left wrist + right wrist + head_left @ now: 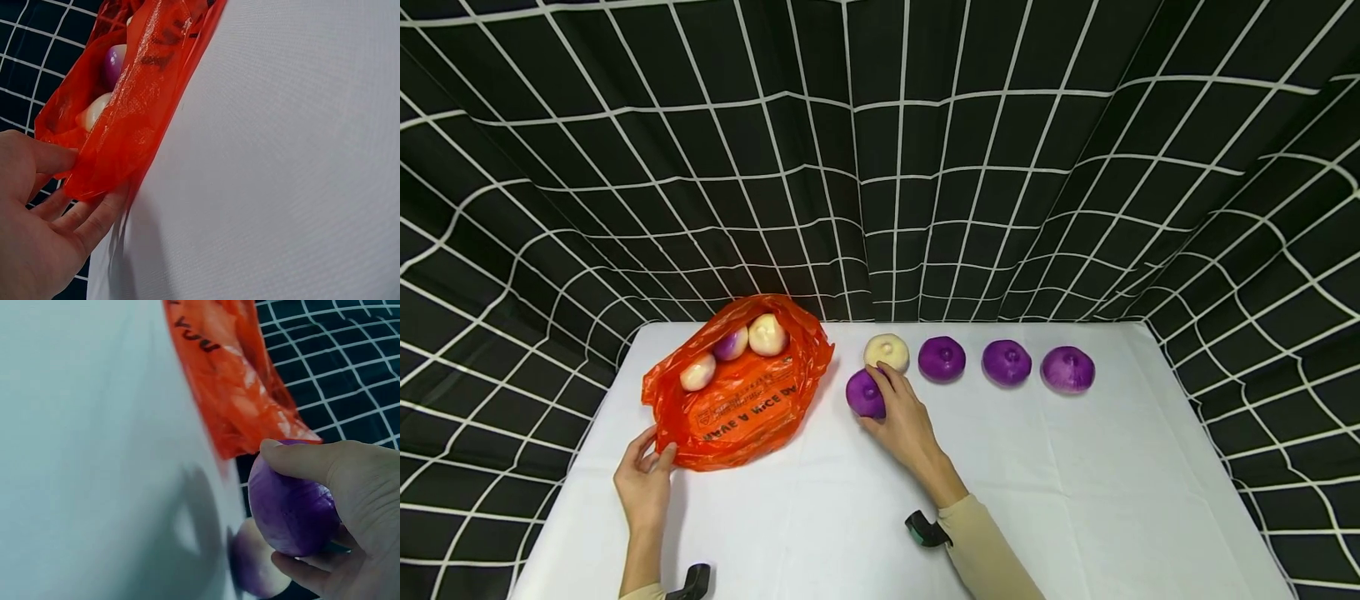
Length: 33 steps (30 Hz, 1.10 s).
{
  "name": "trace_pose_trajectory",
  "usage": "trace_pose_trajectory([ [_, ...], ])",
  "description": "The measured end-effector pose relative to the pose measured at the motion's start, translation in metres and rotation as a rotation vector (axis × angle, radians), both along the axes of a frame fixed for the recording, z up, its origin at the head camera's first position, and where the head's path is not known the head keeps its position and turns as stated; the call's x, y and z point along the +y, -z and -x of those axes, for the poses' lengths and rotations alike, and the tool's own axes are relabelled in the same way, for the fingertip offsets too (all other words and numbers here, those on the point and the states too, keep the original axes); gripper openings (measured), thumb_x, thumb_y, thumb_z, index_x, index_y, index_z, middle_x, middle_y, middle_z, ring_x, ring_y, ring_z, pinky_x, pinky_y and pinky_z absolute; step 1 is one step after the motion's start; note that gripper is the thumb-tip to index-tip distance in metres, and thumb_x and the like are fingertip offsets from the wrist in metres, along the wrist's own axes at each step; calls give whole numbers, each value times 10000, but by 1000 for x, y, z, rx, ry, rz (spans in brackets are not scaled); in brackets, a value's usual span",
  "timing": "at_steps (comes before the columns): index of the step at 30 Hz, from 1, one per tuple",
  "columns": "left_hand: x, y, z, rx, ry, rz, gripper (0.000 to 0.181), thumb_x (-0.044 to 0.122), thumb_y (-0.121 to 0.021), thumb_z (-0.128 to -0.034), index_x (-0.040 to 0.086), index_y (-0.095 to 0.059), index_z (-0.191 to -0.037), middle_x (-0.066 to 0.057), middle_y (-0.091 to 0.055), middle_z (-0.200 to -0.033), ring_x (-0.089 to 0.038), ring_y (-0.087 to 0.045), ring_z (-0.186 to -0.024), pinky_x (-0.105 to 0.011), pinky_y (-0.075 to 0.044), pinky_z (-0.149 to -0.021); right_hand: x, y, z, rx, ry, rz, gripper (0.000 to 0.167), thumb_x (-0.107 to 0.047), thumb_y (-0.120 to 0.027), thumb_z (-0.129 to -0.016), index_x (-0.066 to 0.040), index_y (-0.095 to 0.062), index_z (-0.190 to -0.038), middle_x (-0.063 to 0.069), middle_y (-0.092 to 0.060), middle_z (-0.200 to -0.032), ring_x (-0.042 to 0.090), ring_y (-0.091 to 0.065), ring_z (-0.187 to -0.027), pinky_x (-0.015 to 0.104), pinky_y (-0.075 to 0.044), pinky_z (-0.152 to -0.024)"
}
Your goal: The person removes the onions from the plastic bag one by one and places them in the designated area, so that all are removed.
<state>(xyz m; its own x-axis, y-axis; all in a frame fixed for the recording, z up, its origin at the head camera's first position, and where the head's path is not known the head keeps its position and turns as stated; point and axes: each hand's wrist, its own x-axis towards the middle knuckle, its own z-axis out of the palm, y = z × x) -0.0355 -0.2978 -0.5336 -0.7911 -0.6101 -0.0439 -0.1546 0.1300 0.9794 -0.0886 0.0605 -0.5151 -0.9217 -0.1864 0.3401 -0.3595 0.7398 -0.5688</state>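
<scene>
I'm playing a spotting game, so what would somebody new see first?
Probably the bright red-orange bag, lying left on the white table, its edge held by the left hand. Next, the purple bulb in the right hand, near the middle, just in front of a pale bulb.

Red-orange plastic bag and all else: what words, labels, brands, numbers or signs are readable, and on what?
"HAVE A NICE DA", distorted, its end not legible, on the red-orange plastic bag.
Smaller print above it: too small to read.
Wrist views' black letters, same bag: too unclear to read.
</scene>
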Motion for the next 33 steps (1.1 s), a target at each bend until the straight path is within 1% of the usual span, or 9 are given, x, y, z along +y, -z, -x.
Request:
trace_pose_trajectory([
  [6,0,0,-1,-20,4,13,425,-6,-630,-921,-14,-547,-1337,78,-558,-1158,51,-587,-704,-78,-508,-612,4,12,-11,-56,1,-24,824,-213,-892,-704,-118,-492,-1418,132,-466,-1436,306,-486,-1289,526,-533,-886],
  [8,0,0,-1,-24,-3,8,426,-6,-634,-918,-13,-550,-1336,86,-558,-1147,51,-590,-700,-79,-508,-609,4,15,-13,-66,2,-33,820,-215,-891,-704,-111,-494,-1414,137,-466,-1436,310,-482,-1294,525,-532,-888],
  [11,-1,1,-2,-21,5,19,431,-10,-631,-918,-25,-543,-1340,72,-560,-1158,61,-589,-697,-76,-506,-607,4,18,-14,-79,10,-44,810,-219,-889,-708,-103,-497,-1408,141,-463,-1440,311,-476,-1300,523,-530,-893],
  [12,-1,2,-2,-17,4,8,434,-12,-632,-917,-29,-541,-1341,67,-561,-1158,60,-590,-694,-77,-506,-606,5,18,-14,-84,11,-46,809,-221,-889,-709,-102,-498,-1407,142,-462,-1441,312,-475,-1301,524,-529,-893],
  [15,-2,3,-2,-8,9,-2,435,-14,-630,-917,-30,-539,-1342,86,-560,-1145,61,-593,-694,-80,-508,-602,5,20,-13,-95,11,-48,813,-230,-888,-711,-98,-494,-1411,140,-457,-1446,315,-472,-1304,526,-526,-897],
  [18,-2,3,-1,-5,-2,-15,424,-20,-630,-915,-24,-549,-1331,124,-555,-1110,51,-598,-685,-86,-511,-599,6,20,-12,-103,8,-49,820,-241,-885,-714,-91,-489,-1416,137,-454,-1451,316,-471,-1305,525,-519,-912],
  [27,-1,1,0,9,-7,-1,412,-39,-625,-908,-24,-561,-1315,136,-559,-1095,34,-583,-675,-81,-507,-595,8,21,-10,-117,14,-41,830,-279,-882,-720,-98,-484,-1425,133,-442,-1463,310,-464,-1314,508,-499,-955],
  [33,-1,1,1,12,8,-7,429,-41,-626,-910,-43,-545,-1332,135,-554,-1092,46,-589,-674,-83,-509,-596,10,19,-9,-122,8,-20,849,-284,-883,-716,-93,-474,-1435,123,-430,-1477,302,-454,-1324,497,-474,-996],
])
